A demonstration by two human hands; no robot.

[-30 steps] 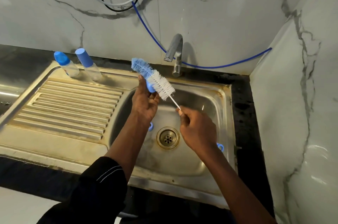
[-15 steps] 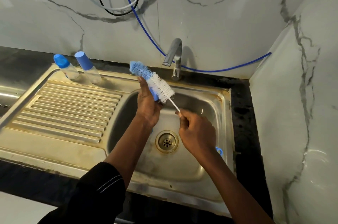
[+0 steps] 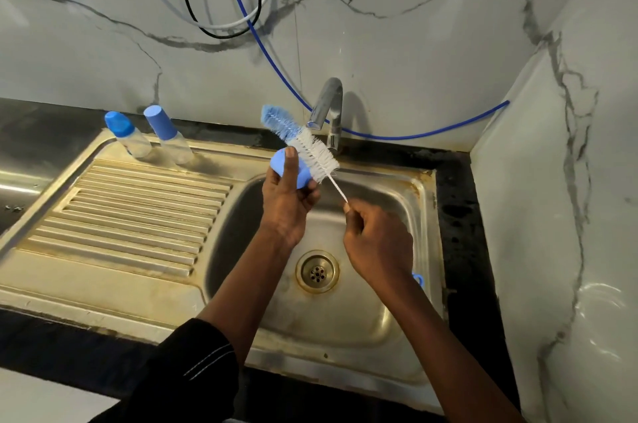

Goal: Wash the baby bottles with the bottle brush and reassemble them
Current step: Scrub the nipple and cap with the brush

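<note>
Grip status, centre frame: our left hand [image 3: 286, 212] clamps a blue cap [image 3: 276, 164]; our right hand [image 3: 378, 243] pinches the brush [image 3: 314, 155] stem.

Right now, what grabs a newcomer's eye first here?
The blue-and-white bottle brush, held over the sink basin: the right hand pinches its wire stem while the left hand grips a blue cap beside the bristles. At the back of the draining board stand two capped baby bottles, and a blue hose runs across the marble wall.
</note>
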